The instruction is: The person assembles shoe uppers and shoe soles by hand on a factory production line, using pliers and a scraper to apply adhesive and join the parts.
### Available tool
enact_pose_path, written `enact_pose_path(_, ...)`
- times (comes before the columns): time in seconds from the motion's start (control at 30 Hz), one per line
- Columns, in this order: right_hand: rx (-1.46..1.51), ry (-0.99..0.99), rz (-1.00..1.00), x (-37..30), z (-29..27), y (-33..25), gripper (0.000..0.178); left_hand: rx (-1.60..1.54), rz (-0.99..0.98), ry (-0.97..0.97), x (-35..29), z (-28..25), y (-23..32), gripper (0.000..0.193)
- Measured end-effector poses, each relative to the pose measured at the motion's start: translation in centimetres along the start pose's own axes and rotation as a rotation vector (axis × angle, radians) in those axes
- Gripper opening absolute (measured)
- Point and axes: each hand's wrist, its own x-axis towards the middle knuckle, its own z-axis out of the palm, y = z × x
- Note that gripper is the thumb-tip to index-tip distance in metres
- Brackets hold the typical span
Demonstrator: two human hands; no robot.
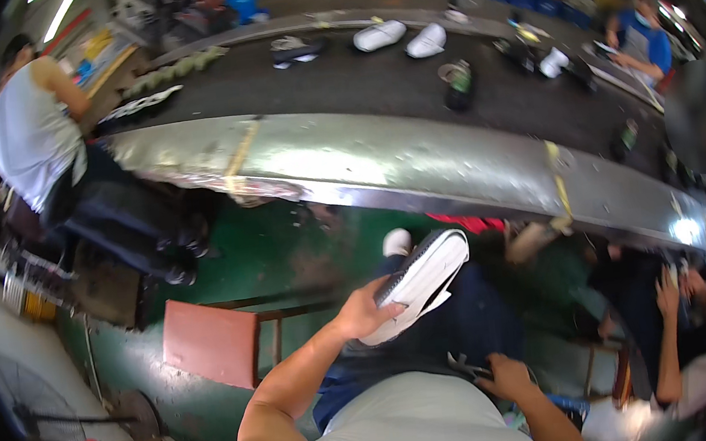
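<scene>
My left hand (364, 312) is closed round one end of a white shoe (428, 280) with a dark edge along its left side. The shoe is held up at a slant above my lap, and a white flap sticks out from its right side. Lower, by my right thigh, my right hand (509, 376) is closed on a small metal tool (465, 365). Its forked tip points left; it looks like scissors or pincers, but I cannot tell which.
A dark conveyor belt (338, 80) with a metal edge (320, 151) runs across in front, carrying white shoes (379, 35) and a green bottle (459, 78). A red-brown stool (211, 343) stands left. Co-workers sit at left (34, 133), far right (644, 39) and near right (669, 316).
</scene>
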Motion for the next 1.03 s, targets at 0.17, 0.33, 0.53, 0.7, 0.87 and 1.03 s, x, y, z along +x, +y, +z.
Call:
enact_pose_path(0.17, -0.053, 0.238, -0.148, -1.7, 1.5, 0.6, 0.058, 0.233, -0.183, -0.356, 1.5, 8.2, -1.7, 0.093)
enact_pose_path(0.33, 0.099, 0.154, -0.061, -2.9, 0.1, 2.4, 0.059, 0.443, 0.049, -0.469, 7.7, 13.0, 2.8, 0.096)
enact_pose_path(0.53, 0.486, -0.16, 0.041, -4.6, -4.3, 4.5, 0.052, 0.304, -0.297, -0.479, 18.8, 18.6, -0.7, 0.073)
enact_pose_path(0.7, 1.445, -0.066, -0.094, -4.5, -2.9, 4.4, 0.041, -0.384, -0.207, -0.359, 15.7, 13.4, 2.5, 0.068)
enact_pose_path(0.87, 0.802, 0.36, -0.082, 0.8, -7.2, -2.4, 0.058, -0.381, 0.006, -0.22, 9.8, 8.2, 4.1, 0.068)
enact_pose_path(1.03, 0.722, 0.371, -0.3, 7.9, -10.0, -8.6, 0.072, -0.222, 0.181, -0.248, 7.0, 4.6, 2.2, 0.06)
